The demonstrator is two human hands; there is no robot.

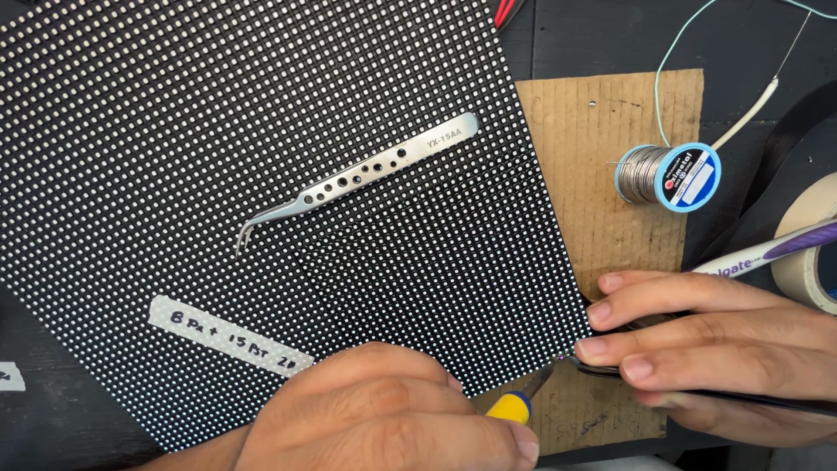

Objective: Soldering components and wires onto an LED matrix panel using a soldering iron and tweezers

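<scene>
A black LED dot panel (261,174) lies tilted on the work surface. My left hand (384,423) is at the bottom, closed around a tool with a yellow and blue handle (510,406). The tool's metal tip points at the panel's lower right corner (571,353). My right hand (715,349) rests on the cardboard beside that corner, fingers pinched on a thin dark tool (610,371) whose end meets the same corner. Curved steel tweezers (357,179) lie loose on the panel, touched by neither hand.
A strip of white tape with handwriting (227,336) is stuck on the panel. A sheet of cardboard (602,113) holds a solder spool (667,174). A masking tape roll (815,253), a white and purple toothbrush handle (767,253) and thin wires (671,52) lie at the right.
</scene>
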